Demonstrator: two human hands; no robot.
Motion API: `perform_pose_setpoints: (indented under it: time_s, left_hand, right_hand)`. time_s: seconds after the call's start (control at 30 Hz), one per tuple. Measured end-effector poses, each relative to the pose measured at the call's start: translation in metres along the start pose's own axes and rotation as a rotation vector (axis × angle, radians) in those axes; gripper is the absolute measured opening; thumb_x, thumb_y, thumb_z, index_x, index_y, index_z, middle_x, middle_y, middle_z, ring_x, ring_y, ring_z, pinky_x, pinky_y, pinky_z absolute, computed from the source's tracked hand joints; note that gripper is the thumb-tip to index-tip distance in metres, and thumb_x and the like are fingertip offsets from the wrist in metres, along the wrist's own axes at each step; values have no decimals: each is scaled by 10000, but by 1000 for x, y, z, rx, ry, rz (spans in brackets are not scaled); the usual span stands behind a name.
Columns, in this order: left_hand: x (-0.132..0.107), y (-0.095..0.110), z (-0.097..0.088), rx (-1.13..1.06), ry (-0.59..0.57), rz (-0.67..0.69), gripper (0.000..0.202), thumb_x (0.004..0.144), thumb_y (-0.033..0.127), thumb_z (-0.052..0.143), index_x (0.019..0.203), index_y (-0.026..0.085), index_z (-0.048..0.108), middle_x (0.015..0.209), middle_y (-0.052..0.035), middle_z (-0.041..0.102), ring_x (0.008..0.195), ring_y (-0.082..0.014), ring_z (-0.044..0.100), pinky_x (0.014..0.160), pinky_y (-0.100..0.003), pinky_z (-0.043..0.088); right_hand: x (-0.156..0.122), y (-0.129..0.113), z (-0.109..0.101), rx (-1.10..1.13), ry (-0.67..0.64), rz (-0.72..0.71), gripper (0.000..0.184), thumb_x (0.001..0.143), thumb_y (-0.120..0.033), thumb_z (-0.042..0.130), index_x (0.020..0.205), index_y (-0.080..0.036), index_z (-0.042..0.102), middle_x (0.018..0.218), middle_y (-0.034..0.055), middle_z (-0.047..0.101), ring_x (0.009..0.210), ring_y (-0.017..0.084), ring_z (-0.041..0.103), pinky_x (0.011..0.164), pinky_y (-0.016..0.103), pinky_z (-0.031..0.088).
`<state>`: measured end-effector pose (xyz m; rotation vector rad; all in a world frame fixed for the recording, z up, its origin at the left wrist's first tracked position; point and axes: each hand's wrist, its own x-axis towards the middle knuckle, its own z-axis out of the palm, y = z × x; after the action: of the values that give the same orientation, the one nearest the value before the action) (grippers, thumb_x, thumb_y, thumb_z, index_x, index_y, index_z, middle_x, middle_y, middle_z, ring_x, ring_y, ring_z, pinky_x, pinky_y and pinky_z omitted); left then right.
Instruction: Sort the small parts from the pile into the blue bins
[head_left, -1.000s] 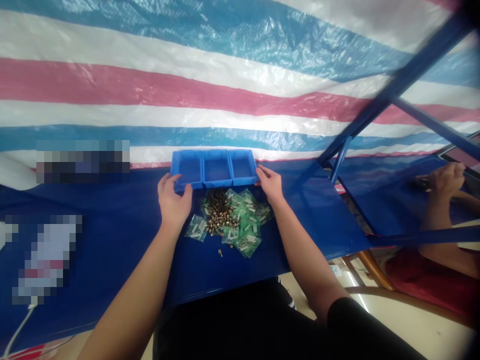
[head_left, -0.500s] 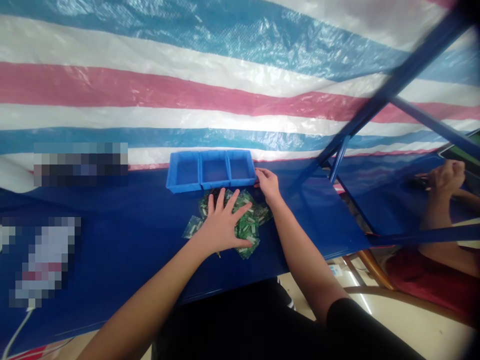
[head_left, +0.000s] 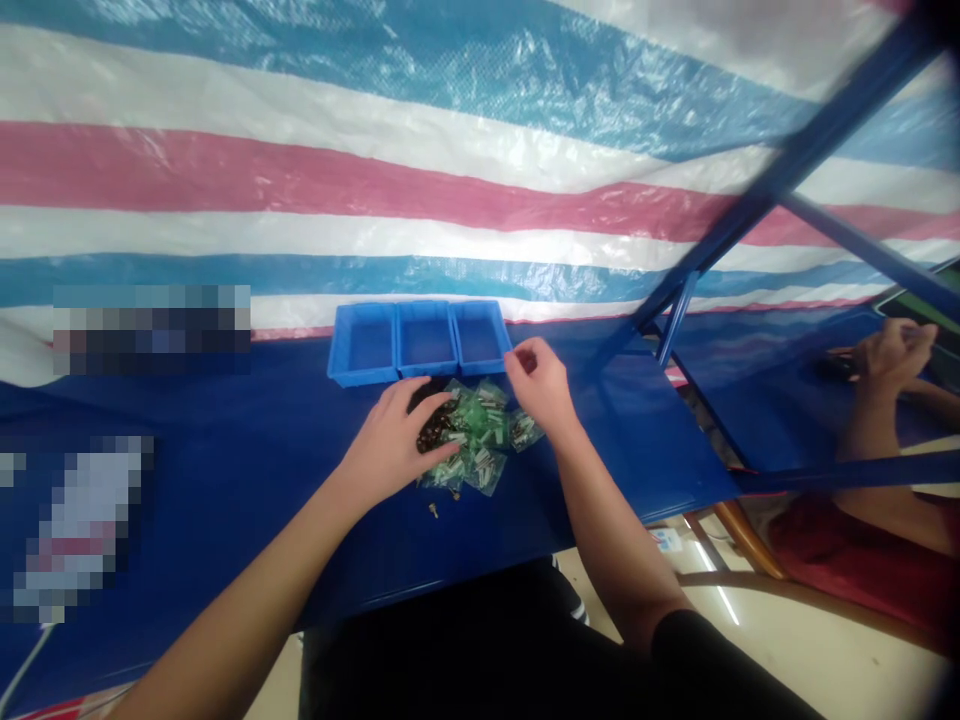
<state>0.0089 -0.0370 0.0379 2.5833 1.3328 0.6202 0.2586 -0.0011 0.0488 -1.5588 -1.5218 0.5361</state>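
Note:
My left hand (head_left: pixel 391 440) rests with fingers spread and curved around the left side of a pile of small clear and green plastic packets (head_left: pixel 480 430) holding metal parts. Dark brownish small parts (head_left: pixel 435 430) show between its thumb and fingers. Close to the front right corner of three joined blue bins (head_left: pixel 427 375), my right hand (head_left: pixel 541 385) has its fingers curled in; whether anything is in them is hidden. One packet (head_left: pixel 525 430) lies just below that hand. A small brass-coloured piece (head_left: pixel 433 510) sits apart on the blue table in front of the pile.
The blue table (head_left: pixel 247 480) runs along a striped plastic sheet (head_left: pixel 375 180). Blurred-out items stand at left, one with a white cable (head_left: pixel 30 660). Blue metal frame bars (head_left: pixel 750 220) rise at right. Beyond them are another person's hands (head_left: pixel 896 355) and a wooden chair (head_left: pixel 742 540).
My left hand has moved left off the top of the pile to its side, uncovering packets and dark parts. The packets have shifted. My right hand has turned and curled near the bin corner.

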Motion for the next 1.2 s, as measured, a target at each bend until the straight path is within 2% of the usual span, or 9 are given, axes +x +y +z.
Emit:
perform_pose_setpoints:
  time_s: [0.1, 0.2, 0.27, 0.37, 0.53, 0.7, 0.87, 1.03, 1.2]
  left_hand:
    - [-24, -7, -9, 30, 83, -114, 500, 851, 516, 608, 1258, 229, 564, 1218, -139, 558, 1164, -336, 528, 963, -507, 473]
    - [-57, -1, -11, 59, 98, -121, 434, 813, 516, 645, 1142, 236, 606, 1099, -124, 588, 1078, -331, 558, 905, -497, 480]
    - [-75, 9, -6, 91, 72, -75, 474, 778, 532, 676, 1160, 261, 607, 1205, -136, 575, 1194, -381, 505, 983, -567, 414]
    - [-87, 20, 7, 84, -18, -32, 644, 786, 517, 673, 1363, 293, 495, 1482, -147, 411, 1409, -445, 287, 1087, -654, 278]
    - [-73, 9, 22, 66, 14, -120, 745, 842, 452, 622, 1493, 241, 325, 1598, -164, 209, 1486, -441, 95, 1142, -671, 194]
    - [-57, -5, 27, 65, -13, -96, 755, 863, 370, 576, 1522, 193, 254, 1606, -182, 178, 1493, -430, 72, 1158, -654, 199]
    - [-55, -6, 33, 74, 9, -153, 765, 882, 387, 549, 1535, 175, 213, 1608, -188, 168, 1489, -398, 159, 1179, -612, 204]
    - [-57, 8, 32, 58, 13, -274, 804, 892, 457, 532, 1550, 165, 173, 1622, -191, 113, 1499, -397, 108, 1179, -608, 192]
    - [-59, 35, 35, 19, -16, -407, 1156, 719, 737, 620, 1571, 184, 68, 1633, -190, -48, 1476, -484, -47, 1125, -716, 112]
  right_hand:
    - [-38, -22, -5, -114, -327, -93, 520, 832, -567, 602, 1234, -238, 586, 1217, 136, 589, 1129, 317, 545, 945, 486, 469]
    - [-67, -28, 6, -240, -480, -134, 977, 668, -702, 703, 1483, -300, 343, 1563, 171, 250, 1415, 489, 207, 1064, 689, 276]
    - [-76, -25, 17, -277, -573, -181, 1125, 618, -709, 738, 1536, -336, 204, 1615, 148, 115, 1451, 513, 76, 1086, 725, 190]
    - [-75, -21, 34, -356, -603, -231, 1209, 580, -651, 793, 1551, -343, 143, 1620, 139, 92, 1452, 528, 18, 1102, 735, 103]
    - [-62, -32, 51, -429, -660, -259, 1166, 617, -534, 788, 1553, -331, 123, 1581, 161, 186, 1433, 525, 88, 1095, 695, 160]
    - [-53, -49, 63, -504, -635, -248, 1043, 621, -458, 763, 1519, -289, 261, 1484, 185, 320, 1305, 489, 309, 1034, 632, 266]
    - [-54, -45, 69, -527, -521, -269, 821, 702, -445, 685, 1457, -315, 389, 1444, 133, 382, 1241, 421, 360, 1007, 567, 302]
    - [-51, -37, 75, -576, -425, -329, 600, 805, -353, 605, 1389, -303, 478, 1323, 112, 520, 1134, 347, 448, 962, 489, 345]
    - [-41, -27, 80, -632, -394, -405, 417, 908, -304, 494, 1323, -279, 531, 1164, 113, 609, 1003, 300, 514, 874, 436, 378]
